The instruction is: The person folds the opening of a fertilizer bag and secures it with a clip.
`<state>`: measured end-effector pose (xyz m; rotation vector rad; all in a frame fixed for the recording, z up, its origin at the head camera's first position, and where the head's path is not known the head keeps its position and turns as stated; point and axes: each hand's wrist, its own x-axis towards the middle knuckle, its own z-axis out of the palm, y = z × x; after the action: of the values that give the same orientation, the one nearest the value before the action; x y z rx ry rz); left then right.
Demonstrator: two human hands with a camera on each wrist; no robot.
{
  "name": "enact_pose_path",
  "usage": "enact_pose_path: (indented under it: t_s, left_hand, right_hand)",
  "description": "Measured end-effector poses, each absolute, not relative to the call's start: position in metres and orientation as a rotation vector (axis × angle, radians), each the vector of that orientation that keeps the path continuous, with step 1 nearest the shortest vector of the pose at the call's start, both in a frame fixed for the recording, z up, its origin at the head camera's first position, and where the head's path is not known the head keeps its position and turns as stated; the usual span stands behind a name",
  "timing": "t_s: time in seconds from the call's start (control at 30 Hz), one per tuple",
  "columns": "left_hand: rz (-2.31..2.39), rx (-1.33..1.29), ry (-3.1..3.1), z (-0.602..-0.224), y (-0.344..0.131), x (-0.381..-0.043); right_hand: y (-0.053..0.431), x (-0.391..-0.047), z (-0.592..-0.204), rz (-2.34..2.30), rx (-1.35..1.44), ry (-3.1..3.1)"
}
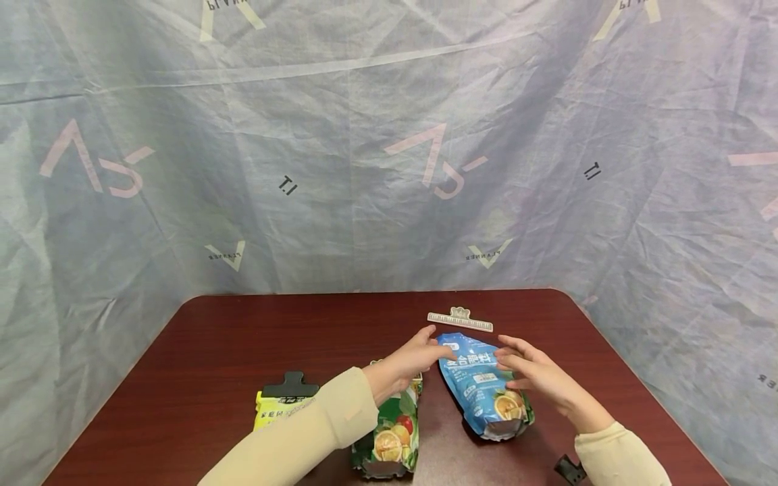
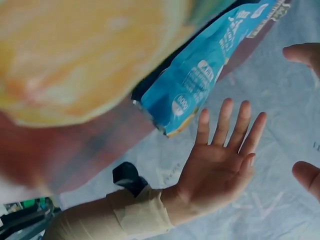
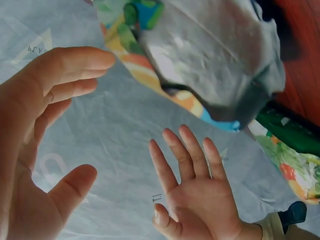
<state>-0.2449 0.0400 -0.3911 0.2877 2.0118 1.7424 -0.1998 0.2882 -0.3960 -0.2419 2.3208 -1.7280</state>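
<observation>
A blue pouch (image 1: 477, 385) printed with white lettering and orange slices lies on the table, between my two hands. My left hand (image 1: 410, 361) reaches over a green pouch (image 1: 395, 432), its fingertips by the blue pouch's upper left edge. On the other side, my right hand (image 1: 541, 374) is held with fingers extended near the blue pouch's right edge. In the wrist views both hands have spread fingers and hold nothing. Whether any fingertip touches the pouch, I cannot tell. Behind it lies a pale bag clip (image 1: 460, 319) with a ruler-like bar.
At the left stands a yellow bag (image 1: 273, 410) with a black clip (image 1: 290, 385) across its top, partly hidden by my left sleeve. The dark red table (image 1: 243, 331) is surrounded by grey printed cloth (image 1: 340, 223). A black device (image 1: 570, 469) sits by my right wrist.
</observation>
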Motion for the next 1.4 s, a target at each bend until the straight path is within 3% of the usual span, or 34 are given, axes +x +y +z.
enact_pose_path:
  t_s: [0.83,1.4]
  left_hand:
    - [1.712,-0.013,1.975,-0.402,0.079,-0.282]
    - [1.627,-0.036,1.852,-0.415,0.085,-0.291]
  right_hand:
    - [0.319,-0.213,-0.416,-1.606,0.010,2.413]
    - [0.330,-0.227,-0.428,-1.616,0.079,2.280]
